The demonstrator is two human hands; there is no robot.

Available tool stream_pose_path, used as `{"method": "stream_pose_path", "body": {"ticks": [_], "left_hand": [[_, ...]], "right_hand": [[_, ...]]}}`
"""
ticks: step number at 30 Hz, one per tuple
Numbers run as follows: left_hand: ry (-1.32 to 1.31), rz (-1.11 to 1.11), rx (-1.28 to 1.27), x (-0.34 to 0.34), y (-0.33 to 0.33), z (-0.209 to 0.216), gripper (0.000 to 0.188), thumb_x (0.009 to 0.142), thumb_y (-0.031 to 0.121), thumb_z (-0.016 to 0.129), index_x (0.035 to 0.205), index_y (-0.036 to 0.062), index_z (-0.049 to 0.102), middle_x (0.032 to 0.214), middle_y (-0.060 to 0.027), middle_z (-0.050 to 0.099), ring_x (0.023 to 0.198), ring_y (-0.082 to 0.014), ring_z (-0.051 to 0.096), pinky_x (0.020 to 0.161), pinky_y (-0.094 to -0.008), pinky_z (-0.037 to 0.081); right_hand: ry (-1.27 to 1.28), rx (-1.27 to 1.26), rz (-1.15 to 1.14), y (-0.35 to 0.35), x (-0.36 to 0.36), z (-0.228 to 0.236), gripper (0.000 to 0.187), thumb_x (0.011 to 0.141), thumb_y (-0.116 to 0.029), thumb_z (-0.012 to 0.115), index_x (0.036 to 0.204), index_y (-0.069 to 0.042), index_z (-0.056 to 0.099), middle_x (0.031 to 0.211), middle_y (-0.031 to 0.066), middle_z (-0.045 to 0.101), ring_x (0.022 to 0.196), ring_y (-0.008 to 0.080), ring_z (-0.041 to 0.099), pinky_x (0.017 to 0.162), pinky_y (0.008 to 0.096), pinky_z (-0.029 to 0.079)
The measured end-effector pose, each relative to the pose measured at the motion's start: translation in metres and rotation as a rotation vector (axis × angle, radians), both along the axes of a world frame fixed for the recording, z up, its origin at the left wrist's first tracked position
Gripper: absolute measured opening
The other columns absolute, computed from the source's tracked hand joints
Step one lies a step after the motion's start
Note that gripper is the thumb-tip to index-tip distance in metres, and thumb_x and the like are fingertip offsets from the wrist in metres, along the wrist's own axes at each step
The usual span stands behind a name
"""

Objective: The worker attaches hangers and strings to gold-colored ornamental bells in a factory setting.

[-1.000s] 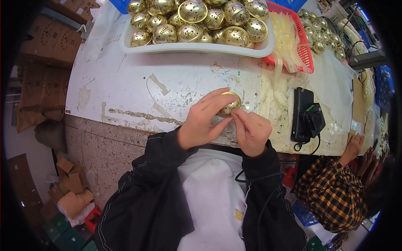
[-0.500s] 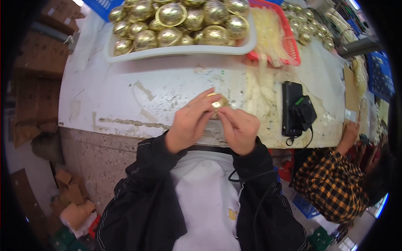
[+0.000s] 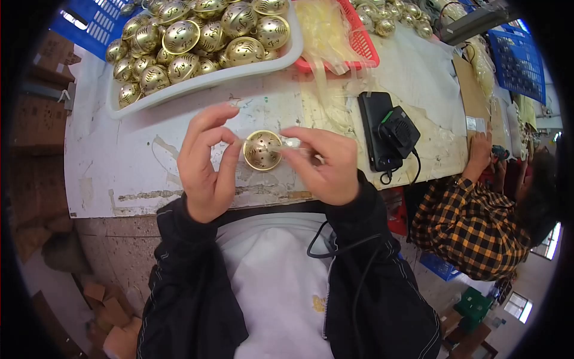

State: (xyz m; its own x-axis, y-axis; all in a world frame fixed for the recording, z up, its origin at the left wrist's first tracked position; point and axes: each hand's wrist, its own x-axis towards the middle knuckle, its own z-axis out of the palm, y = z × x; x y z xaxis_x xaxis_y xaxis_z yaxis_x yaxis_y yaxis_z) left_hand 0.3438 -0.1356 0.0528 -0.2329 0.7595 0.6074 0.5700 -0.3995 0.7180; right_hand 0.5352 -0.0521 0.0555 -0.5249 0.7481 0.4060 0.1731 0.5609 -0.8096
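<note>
A gold metal ball ornament (image 3: 262, 157) with a raised rim and small cut-out holes rests on the white table between my hands. Just above it, a thin translucent strip (image 3: 272, 145) runs between my fingertips, its exact shape hard to make out. My left hand (image 3: 208, 163) pinches the strip's left end between thumb and index finger, the other fingers curled loosely. Thumb and forefinger of my right hand (image 3: 327, 163) are closed on the other end, and a bit of clear film shows by those fingers. Neither hand appears to grip the ornament itself.
A white tub (image 3: 203, 90) heaped with similar gold balls stands at the back left, beside a blue crate (image 3: 89, 27). Behind the right hand is a red basket (image 3: 362, 45) of pale strips. A black device (image 3: 382, 134) with a cable lies right; a co-worker's checked sleeve (image 3: 472, 227) is beyond.
My hands were together at the gold ball; now they are apart on either side of it, with the strip drawn between them. The whole view has shifted and turned.
</note>
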Motion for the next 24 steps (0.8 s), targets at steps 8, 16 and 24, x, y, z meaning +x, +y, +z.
{"method": "stream_pose_path", "body": {"ticks": [8,16,24], "left_hand": [[0.000,-0.179,0.057,0.008,0.017,0.021,0.042,0.082,0.007,0.072,0.119,-0.0014,0.053,0.124,-0.0225,0.061,0.113,-0.0369,0.061,0.093,-0.0386,0.049],[-0.092,-0.453,-0.460,0.007,0.012,0.021,0.089,0.069,0.031,0.090,0.139,0.0016,0.044,0.075,-0.0124,0.069,0.069,-0.0214,0.072,0.066,-0.0267,0.054],[0.003,-0.434,-0.505,-0.006,0.005,0.012,0.011,0.081,0.005,0.077,0.086,-0.0010,0.070,0.065,-0.0074,0.067,0.058,-0.0114,0.065,0.056,-0.0232,0.048]], "right_hand": [[0.018,0.131,0.283,0.002,-0.033,0.010,0.016,0.077,0.000,0.067,0.092,-0.002,0.069,0.082,0.0125,0.070,0.073,0.0329,0.068,0.064,0.0360,0.056],[-0.042,0.148,0.391,0.016,-0.018,0.033,0.017,0.076,0.000,0.071,0.093,-0.002,0.073,0.077,0.0101,0.071,0.068,0.0253,0.070,0.061,0.0314,0.055],[-0.081,0.095,0.402,0.028,0.007,0.035,0.011,0.074,0.002,0.077,0.084,0.000,0.074,0.080,0.0108,0.073,0.071,0.0216,0.072,0.064,0.0280,0.057]]}}
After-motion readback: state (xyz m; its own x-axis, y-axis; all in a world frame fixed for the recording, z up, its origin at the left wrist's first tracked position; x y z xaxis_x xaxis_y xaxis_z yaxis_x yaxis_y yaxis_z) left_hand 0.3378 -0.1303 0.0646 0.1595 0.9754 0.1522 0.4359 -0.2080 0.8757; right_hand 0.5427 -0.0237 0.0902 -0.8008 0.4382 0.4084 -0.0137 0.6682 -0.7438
